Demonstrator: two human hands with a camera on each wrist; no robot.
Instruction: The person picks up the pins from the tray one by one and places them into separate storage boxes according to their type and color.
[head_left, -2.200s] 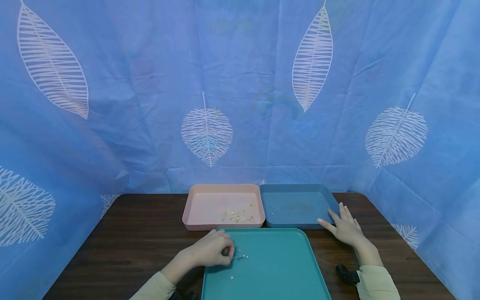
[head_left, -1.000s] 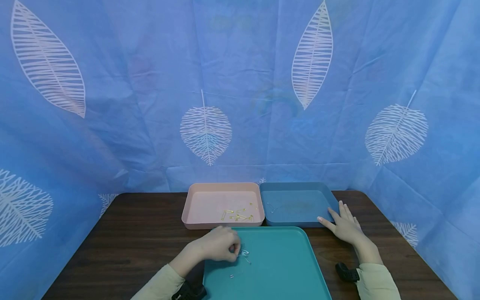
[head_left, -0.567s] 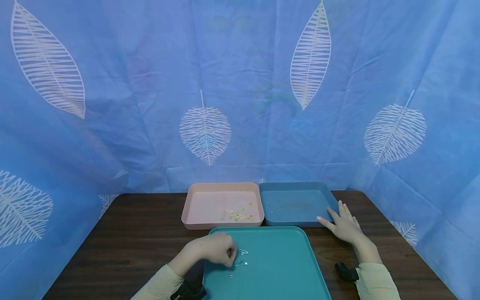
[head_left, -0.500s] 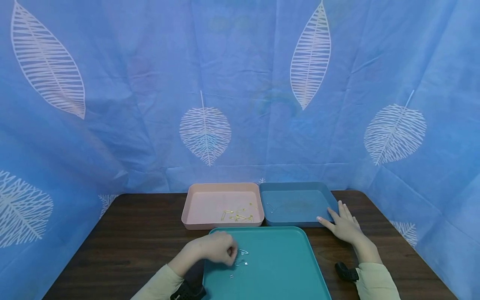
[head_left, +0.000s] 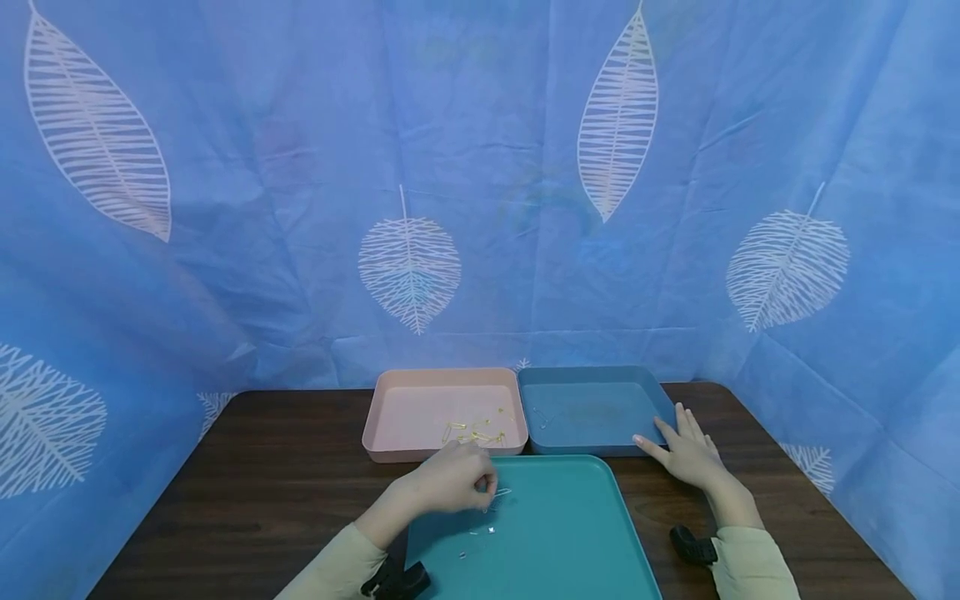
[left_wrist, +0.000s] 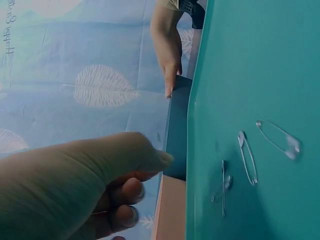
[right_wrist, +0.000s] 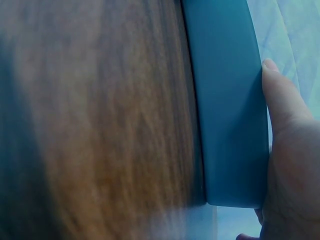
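Head view, and the left hand (head_left: 453, 482) hangs over the teal tray (head_left: 570, 533), thumb and fingers bent close, right beside silver safety pins (left_wrist: 247, 157); whether one sits between the fingertips, I can't tell; the pins lie loosely spread, which probably makes single picking easier; over at the blue tray (head_left: 600, 408), the right hand (head_left: 693, 458) is spread wide, thumb on the rim, perhaps steadying it; gold pins (head_left: 474, 437) sit in the pink tray (head_left: 408, 417), seemingly kept apart by colour.
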